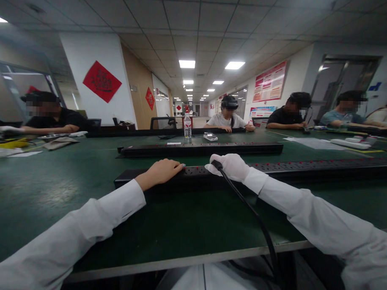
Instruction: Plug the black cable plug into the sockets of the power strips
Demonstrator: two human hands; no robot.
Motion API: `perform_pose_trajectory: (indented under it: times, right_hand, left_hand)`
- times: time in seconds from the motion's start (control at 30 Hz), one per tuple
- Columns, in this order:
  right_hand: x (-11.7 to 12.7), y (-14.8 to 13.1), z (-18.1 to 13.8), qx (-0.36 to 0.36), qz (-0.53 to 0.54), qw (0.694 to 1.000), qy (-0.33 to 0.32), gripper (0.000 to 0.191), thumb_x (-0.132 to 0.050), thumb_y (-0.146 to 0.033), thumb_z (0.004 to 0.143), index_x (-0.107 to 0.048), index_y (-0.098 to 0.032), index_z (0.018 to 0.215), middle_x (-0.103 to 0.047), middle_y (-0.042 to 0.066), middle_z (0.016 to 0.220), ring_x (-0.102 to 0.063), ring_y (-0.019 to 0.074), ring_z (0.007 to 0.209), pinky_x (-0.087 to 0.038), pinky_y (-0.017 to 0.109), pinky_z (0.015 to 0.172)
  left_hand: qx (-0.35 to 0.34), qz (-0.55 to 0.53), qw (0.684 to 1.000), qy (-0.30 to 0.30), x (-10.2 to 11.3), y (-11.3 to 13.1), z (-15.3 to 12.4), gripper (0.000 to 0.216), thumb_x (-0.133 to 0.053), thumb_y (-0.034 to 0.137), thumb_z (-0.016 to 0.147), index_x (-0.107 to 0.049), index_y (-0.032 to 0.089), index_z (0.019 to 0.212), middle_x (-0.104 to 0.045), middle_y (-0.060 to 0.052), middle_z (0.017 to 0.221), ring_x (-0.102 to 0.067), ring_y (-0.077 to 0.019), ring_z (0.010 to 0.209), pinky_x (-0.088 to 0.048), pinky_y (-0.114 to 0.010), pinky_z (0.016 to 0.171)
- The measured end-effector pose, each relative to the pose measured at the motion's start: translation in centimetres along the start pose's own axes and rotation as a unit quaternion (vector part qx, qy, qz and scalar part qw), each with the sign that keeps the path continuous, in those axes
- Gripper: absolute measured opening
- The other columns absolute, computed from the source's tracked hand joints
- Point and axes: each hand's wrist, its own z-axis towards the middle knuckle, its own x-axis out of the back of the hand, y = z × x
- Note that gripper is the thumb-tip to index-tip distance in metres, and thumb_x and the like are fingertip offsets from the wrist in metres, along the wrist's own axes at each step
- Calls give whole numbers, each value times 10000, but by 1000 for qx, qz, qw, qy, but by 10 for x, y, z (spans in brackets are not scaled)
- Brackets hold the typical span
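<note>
A long black power strip [195, 172] with sockets and small red switches lies across the green table in front of me. My left hand [165, 170], bare, rests on top of its left part with the fingers stretched out over the sockets. In a white glove, my right hand [232, 165] is closed around a black plug [217, 165] above the strip, right of my left hand. From the plug a black power cord [257, 218] runs down over the table's front edge. The glove hides the plug's pins, so I cannot tell whether they sit in a socket.
Behind lies a second power strip [206, 149]. Farther back stand a water bottle [188, 126] and a small white device [210, 137]. Several people sit around the table [61, 191]. Papers [314, 143] lie at the right, a yellow item [14, 143] at the left.
</note>
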Motion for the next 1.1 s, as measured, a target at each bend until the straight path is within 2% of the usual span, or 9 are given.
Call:
perform_pose_trajectory:
  times: [0.43, 1.1]
  right_hand:
    - [1, 0, -2, 9, 10, 1000, 1, 525, -240, -633, 819, -583, -243, 896, -631, 21, 641, -563, 142, 598, -244, 222, 527]
    - [1, 0, -2, 11, 16, 1000, 9, 524, -251, -628, 819, -589, -234, 893, -625, 28, 623, -563, 147, 596, -248, 220, 520]
  left_hand:
    - [4, -10, 1000, -12, 0, -2, 2, 519, -180, 478, 883, -581, 224, 1092, -631, -87, 1046, -583, -253, 947, -426, -347, 796]
    - [12, -4, 1000, -24, 4, 1, 1, 504, -195, 476, 888, -539, 232, 1163, -609, -89, 1103, -565, -264, 989, -428, -357, 799]
